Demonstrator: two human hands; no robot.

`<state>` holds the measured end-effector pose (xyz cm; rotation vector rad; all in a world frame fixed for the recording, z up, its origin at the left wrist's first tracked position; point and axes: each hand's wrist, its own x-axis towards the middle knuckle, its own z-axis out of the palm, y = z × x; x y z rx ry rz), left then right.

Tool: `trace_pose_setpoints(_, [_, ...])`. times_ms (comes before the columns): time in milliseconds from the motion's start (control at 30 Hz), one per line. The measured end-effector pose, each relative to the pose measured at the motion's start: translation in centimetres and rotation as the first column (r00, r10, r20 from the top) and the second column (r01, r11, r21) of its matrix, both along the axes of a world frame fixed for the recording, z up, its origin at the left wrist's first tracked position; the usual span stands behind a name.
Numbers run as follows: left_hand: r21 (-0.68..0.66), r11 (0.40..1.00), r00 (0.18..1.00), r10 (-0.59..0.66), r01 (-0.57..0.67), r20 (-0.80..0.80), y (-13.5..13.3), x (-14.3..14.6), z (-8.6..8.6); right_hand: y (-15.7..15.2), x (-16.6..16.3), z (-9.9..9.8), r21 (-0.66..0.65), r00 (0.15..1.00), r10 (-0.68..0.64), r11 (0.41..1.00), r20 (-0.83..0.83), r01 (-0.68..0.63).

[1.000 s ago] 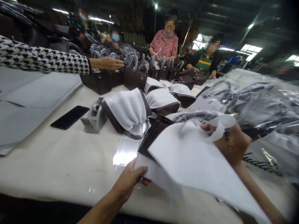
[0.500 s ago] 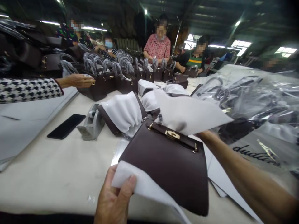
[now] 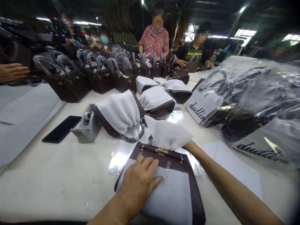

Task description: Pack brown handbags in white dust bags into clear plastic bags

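Note:
A dark brown handbag (image 3: 198,200) with a gold clasp (image 3: 161,151) lies before me. A white wrapping sheet (image 3: 173,187) covers much of its front, and a small strip of clear tape (image 3: 168,164) shows at the sheet's upper edge. My left hand (image 3: 140,178) rests on this sheet, thumb apart from the fingers, gripping nothing. A loose white flap (image 3: 167,134) stands over the bag's top and hides the fingers of my right hand; only the wrist and my right forearm (image 3: 211,165) show.
Left of the bag are a tape dispenser (image 3: 87,125) and a black phone (image 3: 61,129). Wrapped handbags (image 3: 157,100) lie just beyond. Plastic-covered bags (image 3: 253,115) crowd the right, brown handbags (image 3: 98,78) the back. Several people work around the table, one person's hand (image 3: 14,72) at far left.
My left hand has brought the white sheet up over the bag's front, let go of its edge and now lies on it. The co-worker's hand at left has drawn back from a brown handbag.

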<state>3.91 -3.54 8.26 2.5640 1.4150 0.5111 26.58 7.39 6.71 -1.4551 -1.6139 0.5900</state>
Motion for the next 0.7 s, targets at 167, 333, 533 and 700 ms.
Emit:
trace_pose_setpoints(167, [0.015, 1.000, 1.000, -0.005, 0.005, -0.005, 0.3, 0.2, -0.5, -8.8, 1.1, 3.1, -0.074, 0.954, -0.193, 0.974, 0.228, 0.214])
trace_pose_setpoints(333, [-0.023, 0.991, 0.986, -0.128, 0.131, 0.105, 0.5, 0.1, 0.3, -14.2, -0.3, 3.1, -0.325, 0.941, 0.235, 0.934, 0.244, -0.149])
trace_pose_setpoints(533, [0.338, 0.903, 0.907, -0.352, 0.265, 0.229, -0.2, -0.6, 0.1, -7.3, 1.0, 3.9, -0.022, 0.954, -0.293, 0.955, 0.063, 0.295])
trace_pose_setpoints(700, [0.316, 0.906, 0.935, -0.334, 0.283, 0.120, -0.1, -0.4, -0.4, -3.8, -1.0, 3.9, -0.187, 0.970, -0.024, 0.982, -0.242, -0.023])
